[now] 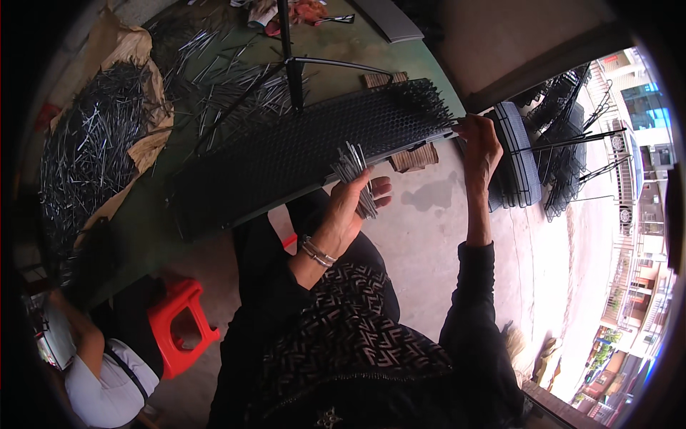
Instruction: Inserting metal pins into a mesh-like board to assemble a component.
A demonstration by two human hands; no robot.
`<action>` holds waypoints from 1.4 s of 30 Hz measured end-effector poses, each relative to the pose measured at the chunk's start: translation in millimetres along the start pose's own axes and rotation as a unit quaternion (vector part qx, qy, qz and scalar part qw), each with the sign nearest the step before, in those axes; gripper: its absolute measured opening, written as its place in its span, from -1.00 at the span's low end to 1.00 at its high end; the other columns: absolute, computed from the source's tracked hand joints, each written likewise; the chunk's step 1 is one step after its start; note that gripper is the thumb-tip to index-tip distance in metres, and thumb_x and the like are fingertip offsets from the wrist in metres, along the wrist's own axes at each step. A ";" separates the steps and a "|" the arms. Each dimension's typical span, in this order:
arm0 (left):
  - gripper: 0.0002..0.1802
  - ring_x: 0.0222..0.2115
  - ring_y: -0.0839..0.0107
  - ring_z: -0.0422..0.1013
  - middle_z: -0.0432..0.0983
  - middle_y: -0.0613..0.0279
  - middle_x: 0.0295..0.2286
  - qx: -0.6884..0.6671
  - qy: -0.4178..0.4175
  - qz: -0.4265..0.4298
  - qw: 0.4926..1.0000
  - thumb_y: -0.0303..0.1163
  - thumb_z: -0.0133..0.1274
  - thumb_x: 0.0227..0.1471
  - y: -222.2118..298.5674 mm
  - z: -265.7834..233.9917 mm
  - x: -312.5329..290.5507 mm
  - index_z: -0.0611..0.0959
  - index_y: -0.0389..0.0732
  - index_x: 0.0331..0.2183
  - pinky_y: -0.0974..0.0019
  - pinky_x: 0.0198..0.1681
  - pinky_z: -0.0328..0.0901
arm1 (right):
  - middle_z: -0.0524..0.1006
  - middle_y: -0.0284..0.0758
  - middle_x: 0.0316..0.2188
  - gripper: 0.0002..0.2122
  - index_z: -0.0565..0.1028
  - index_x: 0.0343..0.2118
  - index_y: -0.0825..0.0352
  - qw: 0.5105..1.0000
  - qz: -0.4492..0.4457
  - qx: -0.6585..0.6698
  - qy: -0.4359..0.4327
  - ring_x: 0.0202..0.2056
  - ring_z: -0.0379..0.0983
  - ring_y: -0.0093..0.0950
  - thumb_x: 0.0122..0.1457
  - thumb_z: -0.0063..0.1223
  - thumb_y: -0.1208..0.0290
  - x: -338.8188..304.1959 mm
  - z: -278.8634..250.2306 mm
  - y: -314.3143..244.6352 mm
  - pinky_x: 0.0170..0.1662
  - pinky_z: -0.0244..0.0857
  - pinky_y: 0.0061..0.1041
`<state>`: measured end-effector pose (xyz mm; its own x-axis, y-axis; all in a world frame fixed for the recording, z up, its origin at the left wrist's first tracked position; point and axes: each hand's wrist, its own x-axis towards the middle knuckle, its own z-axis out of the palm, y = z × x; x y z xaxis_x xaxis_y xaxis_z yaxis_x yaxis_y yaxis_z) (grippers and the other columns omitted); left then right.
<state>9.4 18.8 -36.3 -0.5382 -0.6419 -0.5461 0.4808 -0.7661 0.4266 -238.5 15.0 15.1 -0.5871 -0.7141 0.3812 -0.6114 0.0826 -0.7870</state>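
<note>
My left hand (pixel 351 204) is closed around a bundle of thin silver-grey metal rods (pixel 350 163), in front of the near long edge of a dark perforated panel (pixel 286 146). The panel lies slantwise on the green table, and many rod ends (pixel 429 100) bristle from its right end. At that right corner my right hand (pixel 480 146) is pinched, with fingertips touching the panel's edge. Whatever thin thing sits between those fingertips is too small to make out.
Loose rods (pixel 243 93) cover part of the green table (pixel 136 250); a heap (pixel 100 136) lies in brown paper (pixel 143 93). A black metal frame (pixel 291 71) stands over the panel. Cardboard pieces (pixel 414 158), mesh panels (pixel 516 157), a red stool (pixel 179 329) and another person (pixel 107 379) are nearby.
</note>
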 end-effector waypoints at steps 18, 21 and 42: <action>-0.74 -0.57 0.61 0.23 0.37 0.37 -0.54 -0.005 0.011 0.017 1.000 -0.26 0.04 0.20 -7.5 0.4 -1.1 0.52 -0.23 -0.18 0.48 -0.55 0.12 | 0.51 -0.33 -0.33 -0.86 0.66 -0.26 0.12 0.975 -0.112 -0.194 -0.013 -0.30 0.49 -0.46 0.12 0.20 0.31 7.3 12.8 23.4 -0.22 0.34 -0.46; -0.73 -0.59 0.63 0.22 0.36 0.39 -0.55 0.013 -0.006 0.027 1.000 -0.25 0.05 0.19 -5.7 2.4 -3.9 0.53 -0.24 -0.17 0.49 -0.55 0.11 | 0.51 -0.35 -0.33 -0.85 0.66 -0.25 0.09 0.977 -0.097 -0.191 -0.013 -0.28 0.49 -0.45 0.12 0.20 0.28 9.0 15.7 22.3 -0.19 0.33 -0.44; -0.78 -0.56 0.66 0.29 0.61 0.20 -0.39 0.069 -0.007 0.039 0.997 -0.25 0.10 0.14 7.9 18.7 -20.8 0.60 -0.18 -0.24 0.58 -0.59 0.12 | 0.51 -0.38 -0.50 -0.73 0.53 -0.37 0.44 0.898 0.103 0.150 -0.401 -0.45 0.40 -0.63 0.20 0.09 0.26 -47.9 41.6 -54.1 -0.35 0.29 -0.60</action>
<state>11.4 25.4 -8.0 -0.5122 -0.6998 -0.4979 0.4223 -0.7100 0.5635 -155.3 15.8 19.3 -0.0276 -0.9861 -0.1640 -0.2919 0.1649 -0.9421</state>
